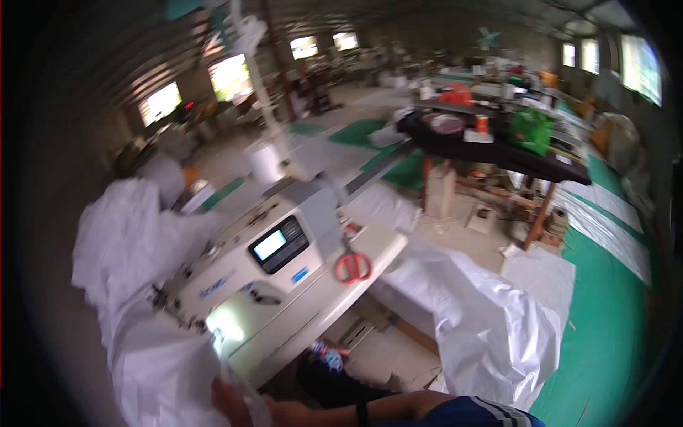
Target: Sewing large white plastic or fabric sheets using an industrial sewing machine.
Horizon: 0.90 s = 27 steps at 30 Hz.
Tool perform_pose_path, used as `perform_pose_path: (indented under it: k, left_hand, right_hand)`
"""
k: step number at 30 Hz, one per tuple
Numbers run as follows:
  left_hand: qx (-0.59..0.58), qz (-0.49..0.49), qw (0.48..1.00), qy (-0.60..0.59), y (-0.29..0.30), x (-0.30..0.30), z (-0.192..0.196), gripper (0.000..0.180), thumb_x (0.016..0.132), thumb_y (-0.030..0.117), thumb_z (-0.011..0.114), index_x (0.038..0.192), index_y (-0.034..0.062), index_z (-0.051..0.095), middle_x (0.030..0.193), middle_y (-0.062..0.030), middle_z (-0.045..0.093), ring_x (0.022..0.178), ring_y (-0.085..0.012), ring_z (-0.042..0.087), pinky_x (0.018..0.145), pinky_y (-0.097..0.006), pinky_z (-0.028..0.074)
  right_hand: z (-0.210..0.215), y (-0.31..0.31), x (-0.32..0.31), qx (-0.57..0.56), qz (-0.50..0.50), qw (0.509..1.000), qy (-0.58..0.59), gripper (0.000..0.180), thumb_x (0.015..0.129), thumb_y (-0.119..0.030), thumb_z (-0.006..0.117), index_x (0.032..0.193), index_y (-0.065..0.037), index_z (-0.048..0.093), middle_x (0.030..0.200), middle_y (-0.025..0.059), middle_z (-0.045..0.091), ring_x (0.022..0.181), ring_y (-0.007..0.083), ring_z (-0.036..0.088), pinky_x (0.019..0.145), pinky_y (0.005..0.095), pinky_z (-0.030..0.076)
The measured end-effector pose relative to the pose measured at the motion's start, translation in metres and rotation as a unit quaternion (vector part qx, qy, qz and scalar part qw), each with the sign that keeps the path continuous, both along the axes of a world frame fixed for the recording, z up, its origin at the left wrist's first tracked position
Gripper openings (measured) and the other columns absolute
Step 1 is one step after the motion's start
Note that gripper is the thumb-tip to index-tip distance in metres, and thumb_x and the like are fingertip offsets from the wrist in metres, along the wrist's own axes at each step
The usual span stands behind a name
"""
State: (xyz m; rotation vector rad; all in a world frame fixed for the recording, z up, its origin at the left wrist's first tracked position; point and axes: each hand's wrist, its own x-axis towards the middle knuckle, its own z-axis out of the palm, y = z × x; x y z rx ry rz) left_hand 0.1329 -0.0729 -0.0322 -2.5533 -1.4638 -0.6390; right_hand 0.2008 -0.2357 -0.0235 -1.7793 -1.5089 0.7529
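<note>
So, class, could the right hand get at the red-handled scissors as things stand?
Probably yes: the scissors lie uncovered near the edge of the sewing table, with nothing visible blocking the right hand. It seems busy at the white sheeting, so may need freeing first.

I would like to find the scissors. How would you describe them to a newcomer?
Find the white sewing machine with the lit screen, left of the picture's centre. On its pale tabletop, just right of the machine, are the scissors; their red looped handles stand out against the machine's white and grey.
</note>
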Motion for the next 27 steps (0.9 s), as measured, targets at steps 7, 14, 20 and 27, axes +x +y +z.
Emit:
perform_pose_path:
  k: [7,14,20,27]
  left_hand:
    - [0.08,-0.075,0.994,-0.016,-0.02,0.038,0.021,0.024,0.072,0.018,0.056,0.094,0.0072,0.054,0.093,-0.0102,0.057,0.092,-0.0296,0.056,0.08,-0.045,0.042]
    - [0.079,-0.128,0.986,-0.068,-0.034,0.018,0.055,0.019,0.073,0.011,0.058,0.091,0.0058,0.054,0.087,-0.009,0.055,0.085,-0.0282,0.056,0.074,-0.042,0.045]
    - [0.039,-0.119,0.992,-0.024,-0.043,0.029,0.054,0.021,0.075,0.009,0.055,0.096,0.0051,0.055,0.092,-0.0116,0.056,0.086,-0.0314,0.056,0.076,-0.042,0.046]
    - [-0.071,-0.113,0.987,-0.09,-0.033,0.014,0.027,0.015,0.079,0.014,0.054,0.091,0.0052,0.053,0.084,-0.0135,0.057,0.075,-0.0357,0.058,0.068,-0.047,0.046]
  right_hand:
    - [-0.026,-0.005,0.018,0.024,0.019,0.973,-0.23,0.021,0.073,-0.016,0.054,0.08,0.002,0.064,0.095,0.0214,0.056,0.068,0.025,0.063,0.049,0.032,0.052]
    - [0.025,-0.015,0.021,-0.008,-0.066,0.996,0.054,0.046,0.081,-0.011,0.046,0.122,0.007,0.038,0.074,0.0274,0.059,0.066,0.0413,0.06,0.068,0.0474,0.049]
    - [0.03,-0.015,0.025,0.004,-0.052,0.996,0.075,0.052,0.081,-0.01,0.045,0.128,0.005,0.027,0.073,0.03,0.058,0.069,0.0451,0.059,0.067,0.0517,0.046]
    - [0.035,-0.023,0.032,0.014,-0.055,0.998,0.041,0.054,0.083,-0.011,0.044,0.131,0.003,0.026,0.067,0.0261,0.059,0.061,0.0428,0.059,0.063,0.0514,0.047]
